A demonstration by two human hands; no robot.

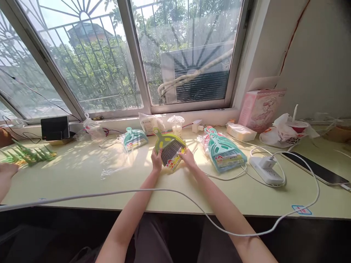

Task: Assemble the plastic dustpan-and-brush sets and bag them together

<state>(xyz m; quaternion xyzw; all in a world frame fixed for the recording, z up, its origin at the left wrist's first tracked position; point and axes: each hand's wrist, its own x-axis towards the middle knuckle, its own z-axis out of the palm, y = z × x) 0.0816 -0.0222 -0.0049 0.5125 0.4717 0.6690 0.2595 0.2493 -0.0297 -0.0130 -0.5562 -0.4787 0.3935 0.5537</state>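
A small yellow-green dustpan and brush set [170,149] is held up tilted over the table, its grey bristles and printed label facing me. My left hand [157,159] grips its left edge. On the right, my right hand [188,157] pinches its lower corner by the label. A teal dustpan and brush set [135,138] lies farther back to the left. To the right is a stack of wrapped teal sets [225,151], with a pink one partly hidden behind it.
A white power strip [265,171], a phone [315,168] and loose cables lie at right; one white cable [175,190] crosses before my arms. Another person's hand [7,175] rests at far left near green plants [30,155]. Plastic scraps [109,171] lie left of centre.
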